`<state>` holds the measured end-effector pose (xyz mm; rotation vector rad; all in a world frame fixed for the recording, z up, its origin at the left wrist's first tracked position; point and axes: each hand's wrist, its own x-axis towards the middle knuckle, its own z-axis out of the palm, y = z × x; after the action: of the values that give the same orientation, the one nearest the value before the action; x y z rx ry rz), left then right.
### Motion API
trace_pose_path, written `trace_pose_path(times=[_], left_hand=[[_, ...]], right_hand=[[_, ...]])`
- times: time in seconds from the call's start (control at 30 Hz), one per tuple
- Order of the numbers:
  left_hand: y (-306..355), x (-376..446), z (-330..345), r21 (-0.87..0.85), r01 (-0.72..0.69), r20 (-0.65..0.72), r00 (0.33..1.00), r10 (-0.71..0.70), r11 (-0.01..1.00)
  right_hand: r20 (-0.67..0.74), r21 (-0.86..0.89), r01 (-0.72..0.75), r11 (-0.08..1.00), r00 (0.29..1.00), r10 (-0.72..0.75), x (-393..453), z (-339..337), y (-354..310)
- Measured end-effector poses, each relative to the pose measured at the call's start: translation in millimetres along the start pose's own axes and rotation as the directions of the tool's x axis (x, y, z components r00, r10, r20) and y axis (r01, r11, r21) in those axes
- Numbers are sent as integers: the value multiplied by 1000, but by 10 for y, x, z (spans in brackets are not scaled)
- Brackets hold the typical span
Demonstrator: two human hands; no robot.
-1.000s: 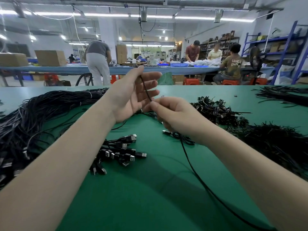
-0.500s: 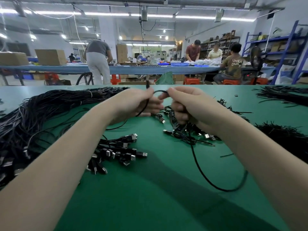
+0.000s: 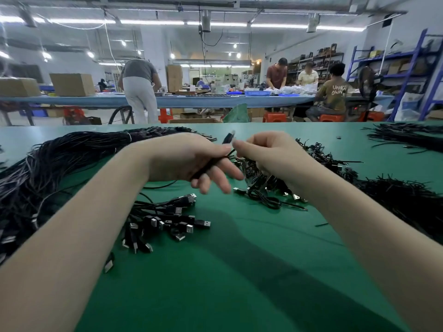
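The left hand (image 3: 189, 161) grips a folded black cable (image 3: 209, 167) between thumb and fingers, above the middle of the green table (image 3: 239, 271). The cable runs up and to the right, ending in a plug (image 3: 229, 137) that points away from the person. The right hand (image 3: 271, 154) has curled fingers and pinches the same cable just below the plug.

A heap of coiled cables (image 3: 266, 197) lies under the right hand. A cluster of USB plugs (image 3: 165, 224) lies near the left forearm. A large cable bundle (image 3: 48, 164) occupies the left side.
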<state>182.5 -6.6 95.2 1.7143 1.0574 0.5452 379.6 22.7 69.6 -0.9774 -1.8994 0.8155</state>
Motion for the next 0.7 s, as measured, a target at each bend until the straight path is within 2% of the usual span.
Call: trace_pose_path(times=[0.03,0.07,0.13,0.2,0.3,0.37,0.4,0.47,0.5,0.53,0.57,0.6,0.67,0.7], left_hand=[[-7,63,48,32,42,-58,998,-40,999],[-9,116,73,-6,31,-135,990,-31,1000],[-2,175,83,-167,-76,-320,947,19,983],[-5,209,71,-215,-191,-486,872,64,958],[23,232,75,-191,-345,-657,740,141,919],[64,211,55,-316,-481,-685,712,155,817],[87,182,31,-416,-552,-671,723,165,723],[119,95,-34,-576,-636,-631,745,214,514],[135,49,-71,-619,-637,-598,762,250,460],[148,11,-104,-637,-618,-551,783,289,461],[144,-13,-127,-615,-587,-498,807,318,528],[125,-15,-133,-538,-535,-443,837,321,652],[43,37,-72,-210,-319,-341,910,236,924],[-2,83,-15,-20,-173,-295,942,160,985]], right_hand=[[-24,-45,39,998,999,-40,-3,27,-62],[-44,-92,70,993,996,-74,-10,63,-114],[-63,-89,95,991,993,-101,-40,122,-184],[-41,-17,92,996,995,-93,-83,165,-212],[-7,-60,88,994,996,-88,-97,282,-147],[132,53,27,998,991,-34,-97,363,-54],[257,122,-44,992,966,11,-103,392,5],[487,152,-184,971,869,89,-118,403,160],[528,116,-220,969,840,127,-123,393,242],[508,64,-239,969,843,175,-116,371,306],[432,9,-252,968,874,224,-95,335,350],[317,-34,-266,963,911,263,-69,288,374],[88,-34,-279,960,956,281,5,160,360],[11,-19,-256,967,967,256,42,92,325]])
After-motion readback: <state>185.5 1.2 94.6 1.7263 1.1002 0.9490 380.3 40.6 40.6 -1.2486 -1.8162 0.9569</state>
